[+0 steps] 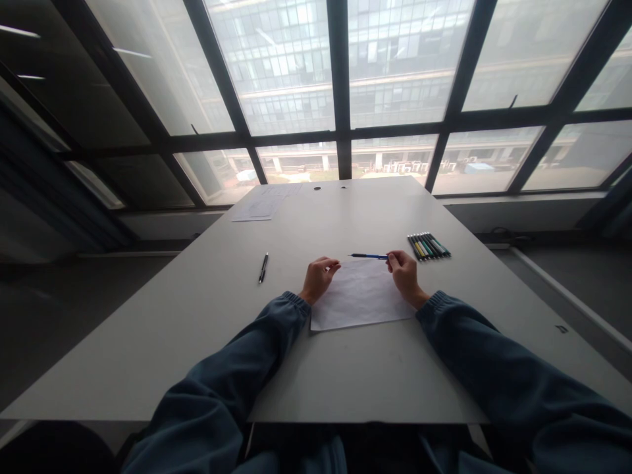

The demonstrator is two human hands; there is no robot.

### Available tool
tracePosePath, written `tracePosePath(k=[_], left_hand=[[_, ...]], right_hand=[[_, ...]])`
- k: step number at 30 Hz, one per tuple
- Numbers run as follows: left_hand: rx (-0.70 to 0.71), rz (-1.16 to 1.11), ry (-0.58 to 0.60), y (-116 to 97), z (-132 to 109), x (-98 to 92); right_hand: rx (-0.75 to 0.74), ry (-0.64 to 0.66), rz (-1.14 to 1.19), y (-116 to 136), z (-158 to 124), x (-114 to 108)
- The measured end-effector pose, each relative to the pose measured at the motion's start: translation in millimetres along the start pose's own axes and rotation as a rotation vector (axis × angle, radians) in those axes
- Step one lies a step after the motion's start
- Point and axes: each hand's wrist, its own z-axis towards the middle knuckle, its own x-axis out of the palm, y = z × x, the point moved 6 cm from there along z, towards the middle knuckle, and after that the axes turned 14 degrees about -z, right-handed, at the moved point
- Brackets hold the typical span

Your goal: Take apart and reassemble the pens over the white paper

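Note:
My right hand (pixel 403 271) pinches a blue pen (pixel 369 256) by one end. The pen lies level above the paper's far edge, its thin tip pointing left, towards my left hand (pixel 320 276). That hand is closed in a pinch, thumb and forefinger together; anything between them is too small to make out. A gap separates its fingertips from the pen's tip. Beneath both hands is a white sheet of paper (pixel 363 299), slightly creased, with no clear marks visible on it.
A row of several pens (pixel 429 246) lies right of my right hand. A single black pen (pixel 263 268) rests on the left. Printed sheets (pixel 259 205) lie at the white table's (pixel 207 342) far left, before the windows. A small dark item (pixel 561 328) is near the right edge.

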Motion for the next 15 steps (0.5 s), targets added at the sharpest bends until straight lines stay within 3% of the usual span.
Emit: tracePosePath(k=[8,15], left_hand=[[-0.052,0.089,0.187,8.3,-3.6,13.4],[-0.061,0.288,0.218,1.1,-1.6,12.2]], right_hand=[[-0.008,0.009,-0.007,-1.5,0.7,0.8],[-0.008,0.021,0.002,1.1,-0.5,2.0]])
